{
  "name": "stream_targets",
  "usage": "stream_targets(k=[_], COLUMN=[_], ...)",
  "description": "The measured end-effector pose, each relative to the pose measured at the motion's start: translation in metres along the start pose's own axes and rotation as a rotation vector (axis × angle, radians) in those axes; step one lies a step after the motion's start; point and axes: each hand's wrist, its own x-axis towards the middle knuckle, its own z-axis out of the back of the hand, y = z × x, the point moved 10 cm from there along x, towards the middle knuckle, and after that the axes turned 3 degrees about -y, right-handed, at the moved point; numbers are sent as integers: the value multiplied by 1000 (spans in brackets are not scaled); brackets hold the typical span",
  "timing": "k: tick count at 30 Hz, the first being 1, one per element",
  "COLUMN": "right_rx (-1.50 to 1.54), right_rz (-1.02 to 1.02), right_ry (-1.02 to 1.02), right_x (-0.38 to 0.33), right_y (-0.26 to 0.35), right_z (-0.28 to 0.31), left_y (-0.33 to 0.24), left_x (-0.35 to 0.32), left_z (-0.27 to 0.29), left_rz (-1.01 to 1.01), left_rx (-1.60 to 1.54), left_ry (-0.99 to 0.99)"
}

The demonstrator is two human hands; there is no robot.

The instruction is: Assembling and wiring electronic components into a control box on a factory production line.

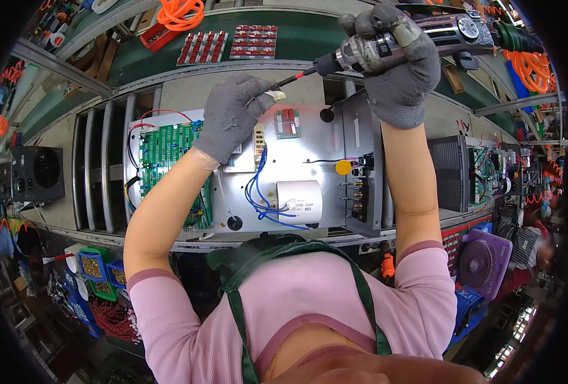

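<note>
In my right hand [404,77], grey-gloved and closed, is a power screwdriver [450,37] lying nearly level, its long bit [300,74] pointing left. My left hand [234,116], also gloved, pinches at the bit's tip; a small whitish bit shows at the fingertips, and what they hold is too small to make out. Both hands are over the far part of an open metal chassis [249,189]. Inside it sit a green circuit board [162,160] at the left, a small red-and-green board [288,123], a white cylinder [299,201] and blue wires [256,185].
Two panels of red components [253,42] lie on the green surface beyond, near a coiled orange hose [180,13]. Rollers [98,166] run left of the chassis. Another chassis [453,173] stands right, a black unit [38,173] left. Small parts bins [95,265] and a purple fan [482,262] flank me.
</note>
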Motion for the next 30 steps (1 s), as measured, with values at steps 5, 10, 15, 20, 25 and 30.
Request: stream_targets(k=[5, 10, 15, 20, 25, 30], right_rx=[-3, 139, 75, -87, -303, -315], right_rz=[-15, -57, 58, -238, -411, -433], right_ry=[8, 48, 34, -72, 43, 53], right_x=[-2, -4, -5, -10, -20, -21], right_y=[0, -3, -3, -31, -72, -82], right_z=[-3, -10, -16, -20, -18, -27], left_y=[4, 12, 18, 8, 45, 46], left_x=[-2, 0, 3, 10, -13, -19], left_z=[3, -1, -7, -17, -65, -86], left_rz=[24, 125, 173, -23, 377, 295], left_rx=[-53, -135, -60, 344, 493, 444], left_ry=[-35, -14, 63, 111, 883, 1147])
